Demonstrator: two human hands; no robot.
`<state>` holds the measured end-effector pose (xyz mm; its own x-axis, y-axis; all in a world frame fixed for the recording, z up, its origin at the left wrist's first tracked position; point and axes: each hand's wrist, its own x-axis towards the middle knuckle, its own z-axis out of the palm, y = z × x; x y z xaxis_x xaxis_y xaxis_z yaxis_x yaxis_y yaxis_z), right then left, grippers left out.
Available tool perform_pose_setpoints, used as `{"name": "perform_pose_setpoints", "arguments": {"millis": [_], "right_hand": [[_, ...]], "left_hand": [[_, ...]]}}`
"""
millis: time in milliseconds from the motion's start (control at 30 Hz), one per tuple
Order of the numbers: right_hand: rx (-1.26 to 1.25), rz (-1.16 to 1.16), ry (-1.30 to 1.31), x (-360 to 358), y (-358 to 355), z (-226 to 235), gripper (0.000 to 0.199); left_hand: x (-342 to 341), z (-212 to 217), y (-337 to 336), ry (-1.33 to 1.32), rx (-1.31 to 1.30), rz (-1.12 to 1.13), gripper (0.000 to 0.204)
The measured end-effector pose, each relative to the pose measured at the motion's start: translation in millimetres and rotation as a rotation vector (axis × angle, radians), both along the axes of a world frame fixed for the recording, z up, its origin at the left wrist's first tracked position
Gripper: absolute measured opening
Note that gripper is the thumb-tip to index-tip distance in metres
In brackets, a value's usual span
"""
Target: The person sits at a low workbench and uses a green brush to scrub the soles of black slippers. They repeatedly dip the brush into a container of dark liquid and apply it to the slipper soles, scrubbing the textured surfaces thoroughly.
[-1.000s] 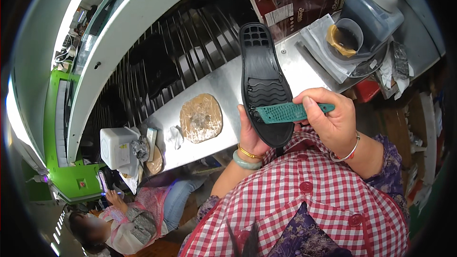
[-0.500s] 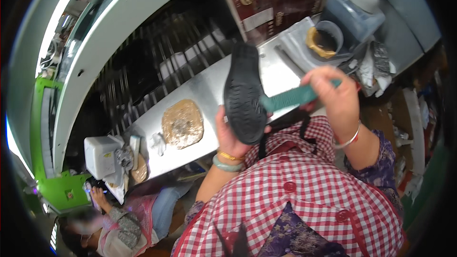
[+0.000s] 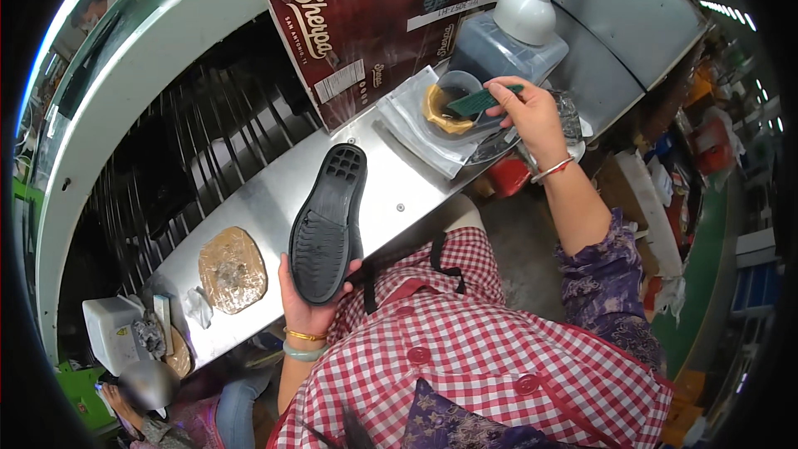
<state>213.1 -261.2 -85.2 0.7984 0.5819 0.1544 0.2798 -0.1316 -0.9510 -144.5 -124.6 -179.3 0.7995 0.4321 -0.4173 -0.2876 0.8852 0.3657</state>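
A black shoe sole (image 3: 320, 241) rests in my left hand (image 3: 307, 309), its fingers curled round the wider end. The ridged, hollow inner side faces up, with a grid of small pockets at the far end. To the right, my right hand (image 3: 532, 120) pinches a flat dark green brush (image 3: 478, 103). The brush's far end reaches into a clear plastic cup (image 3: 459, 79) with dark contents, so its tip is hidden. Thick yellow residue (image 3: 435, 110) coats the near side of the cup's rim.
The cup stands on plastic sheeting (image 3: 407, 120) on a metal ledge (image 3: 382, 199). Behind are a dark red carton (image 3: 357, 33) and a blue-grey container (image 3: 499, 46) under a white spout-like piece (image 3: 525, 12). Leftward lie a plastic-wrapped brown slab (image 3: 233, 270), a white tub (image 3: 112, 333) and a co-worker's hand (image 3: 120, 407).
My right hand has moved the brush off the sole and over into the cup. The sole has turned over from its underside to its hollow side. My view has shifted to the right.
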Motion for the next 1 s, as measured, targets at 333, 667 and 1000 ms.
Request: {"name": "perform_pose_setpoints", "arguments": {"millis": [333,667,1000], "right_hand": [[0.045,0.024,0.025,-1.2,-1.2,-13.2,0.022],[0.407,0.182,0.491,-128.7,16.7,-14.7,0.026],[0.416,0.242,0.48,-181.4,56.3,-24.5,0.024]], "left_hand": [[11.2,1.1,1.7,-0.044,0.073,-0.036,0.064],[13.9,-20.9,5.1,-0.308,-0.091,-0.026,0.068],[13.1,-1.0,-3.9,-0.438,0.052,-0.052,0.075]]}}
